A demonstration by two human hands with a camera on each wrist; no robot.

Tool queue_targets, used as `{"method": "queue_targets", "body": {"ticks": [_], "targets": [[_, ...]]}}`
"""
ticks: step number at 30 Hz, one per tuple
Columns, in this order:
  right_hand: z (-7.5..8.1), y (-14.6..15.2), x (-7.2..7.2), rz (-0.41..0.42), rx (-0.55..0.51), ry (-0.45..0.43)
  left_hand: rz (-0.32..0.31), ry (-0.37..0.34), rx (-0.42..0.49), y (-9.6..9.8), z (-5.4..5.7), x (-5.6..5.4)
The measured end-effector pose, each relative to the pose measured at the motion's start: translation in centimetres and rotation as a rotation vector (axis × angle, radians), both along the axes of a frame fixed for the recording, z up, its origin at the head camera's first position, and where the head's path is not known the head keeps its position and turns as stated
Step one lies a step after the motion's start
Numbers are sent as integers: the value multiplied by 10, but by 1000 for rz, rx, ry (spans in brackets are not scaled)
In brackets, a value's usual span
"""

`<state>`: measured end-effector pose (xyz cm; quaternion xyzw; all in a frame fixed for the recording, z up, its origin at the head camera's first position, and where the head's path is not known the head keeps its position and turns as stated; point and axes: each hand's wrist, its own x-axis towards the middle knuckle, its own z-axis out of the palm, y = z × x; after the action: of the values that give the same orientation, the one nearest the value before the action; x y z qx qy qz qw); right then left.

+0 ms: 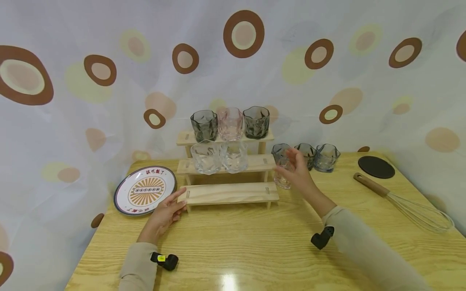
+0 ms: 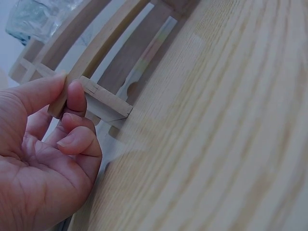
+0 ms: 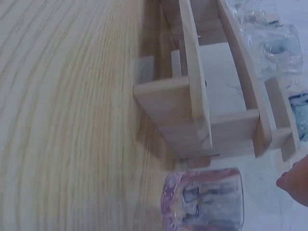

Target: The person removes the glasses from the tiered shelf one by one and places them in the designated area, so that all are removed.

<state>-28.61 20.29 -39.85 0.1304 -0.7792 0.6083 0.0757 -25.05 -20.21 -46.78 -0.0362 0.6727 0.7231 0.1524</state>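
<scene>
A three-tier wooden rack (image 1: pixel 225 195) stands on the table. My left hand (image 1: pixel 165 212) pinches the left end of its lowest shelf between thumb and fingers, as the left wrist view also shows. To the right of the rack, my right hand (image 1: pixel 301 174) is over a pinkish glass (image 3: pixel 207 199) that stands on the table. In the right wrist view a fingertip (image 3: pixel 293 183) shows apart from that glass. The top shelf bears a dark grey glass (image 1: pixel 204 126), a pink glass (image 1: pixel 231 124) and another dark grey glass (image 1: pixel 256 122). Two clear glasses (image 1: pixel 206 158) are on the middle shelf.
Behind my right hand are several grey and bluish glasses, one a bluish glass (image 1: pixel 326 158). Farther right lie a black round coaster (image 1: pixel 376 167) and a whisk (image 1: pixel 400 202) with a wooden handle. A patterned plate (image 1: pixel 123 198) lies left of the rack. A spotted cloth (image 1: pixel 276 76) hangs behind.
</scene>
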Motion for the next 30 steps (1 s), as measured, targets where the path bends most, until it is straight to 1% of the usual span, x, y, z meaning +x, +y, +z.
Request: {"method": "queue_targets", "body": {"ticks": [5,9,13,16,21,24,26,30], "targets": [[4,-18,-3,48,-6,20,10,-11,9,0,-1,-1],[8,-33,-5,95,-41,11,13,-10,18,-1,-2,-1],[10,-46,-8,94,-30,21,6,-5,28,-1,-2,-1],[10,-52,-11,88,-14,30,15,-10,27,0,-2,-1],[10,-59,-17,111,-28,5,18,-15,19,1,0,-1],[13,-64,-19,135,-38,8,17,-17,16,1,1,-2],[14,-68,-20,149,-31,6,14,-14,14,1,0,-2],[17,-77,-23,187,13,-38,13,-7,15,-1,0,-2]]}}
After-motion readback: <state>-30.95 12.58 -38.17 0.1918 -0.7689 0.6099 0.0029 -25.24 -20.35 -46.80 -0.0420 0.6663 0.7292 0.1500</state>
